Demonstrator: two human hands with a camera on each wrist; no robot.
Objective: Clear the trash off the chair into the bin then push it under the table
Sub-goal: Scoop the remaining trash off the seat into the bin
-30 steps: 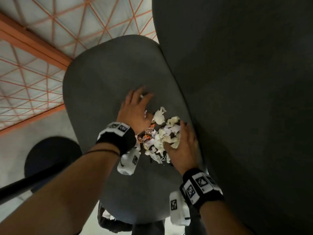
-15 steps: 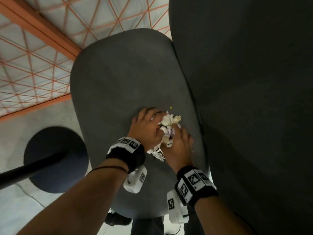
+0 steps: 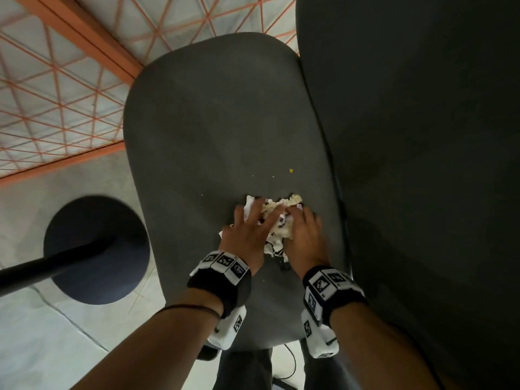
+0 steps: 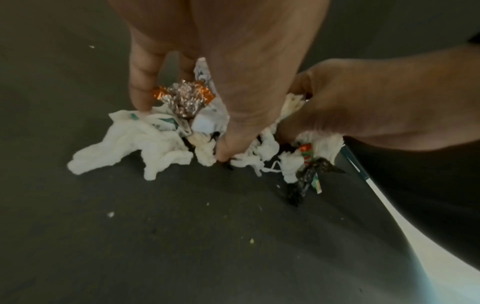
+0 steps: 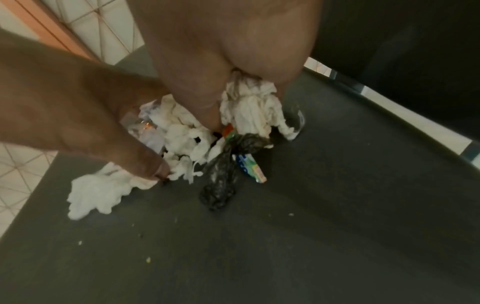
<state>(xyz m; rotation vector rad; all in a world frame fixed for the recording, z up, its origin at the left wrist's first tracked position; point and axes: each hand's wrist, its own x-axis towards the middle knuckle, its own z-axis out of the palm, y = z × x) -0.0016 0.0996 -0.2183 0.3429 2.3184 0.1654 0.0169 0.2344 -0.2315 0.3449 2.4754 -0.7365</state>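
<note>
Bunching a loose pile of crumpled white tissue, foil wrappers and a black plastic scrap (image 3: 277, 229) on the dark grey fabric chair seat (image 3: 213, 130), near its rear edge beside the dark grey backrest (image 3: 408, 164). Left hand (image 3: 247, 235) is curling fingers and thumb over the pile's left side, crinkled orange-silver foil wrapper (image 4: 185, 98) caught under the fingers. Right hand (image 3: 305, 237) is clamping the right side, tissue squeezed in its palm.

Doing it well, my read: keep both hands cupping low against the fabric, pressing inward before lifting. White tissue tail (image 5: 96, 191) is trailing outside the left thumb, and twisted black plastic scrap (image 5: 221, 174) with a blue-green printed wrapper (image 5: 250, 168) is hanging free underneath; both likely to drop unless tucked in first.

Small yellow crumb (image 3: 291, 170) and pale specks sitting ahead of the pile need a second sweep.

Room: seat front half is lying open; backrest is crowding the right hand. Round black pedestal base (image 3: 95, 249) is standing on grey floor to the left. Bin not in view.
</note>
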